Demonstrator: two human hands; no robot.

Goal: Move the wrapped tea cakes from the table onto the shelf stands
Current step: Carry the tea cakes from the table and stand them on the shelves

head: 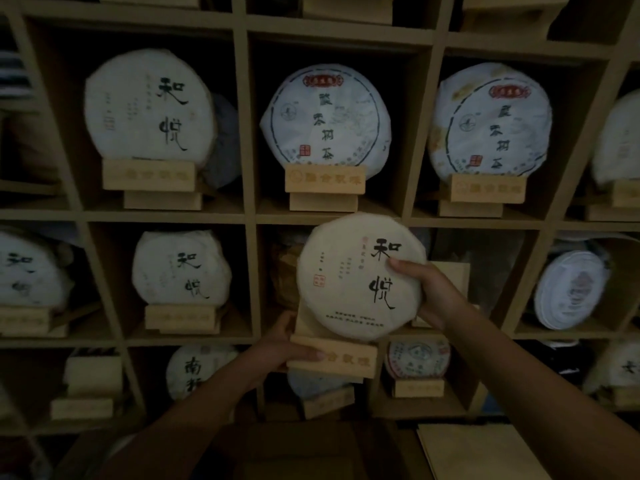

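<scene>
At the centre of the view, in front of the middle cubby of a tan wooden shelf grid (249,216), a round tea cake wrapped in cream paper with black brush characters (360,277) is held upright. It is gripped at its right edge by the right hand (427,292), thumb laid across the face. Its lower rim sits in or just above a pale wooden display stand with an engraved front (332,358), which is clasped from the left by the left hand (287,348). Whether the cake is fully seated in the stand cannot be told, and stand and cake seem to be held forward of the cubby, not set inside.

Around it, neighbouring cubbies already show wrapped cakes on matching stands: one up-left (150,105), two with blue ring prints above (327,119) and up-right (490,121), and one to the left (181,268).

The task is judged well advanced; this cake is not yet placed. The table is out of view, so what remains cannot be told.
</scene>
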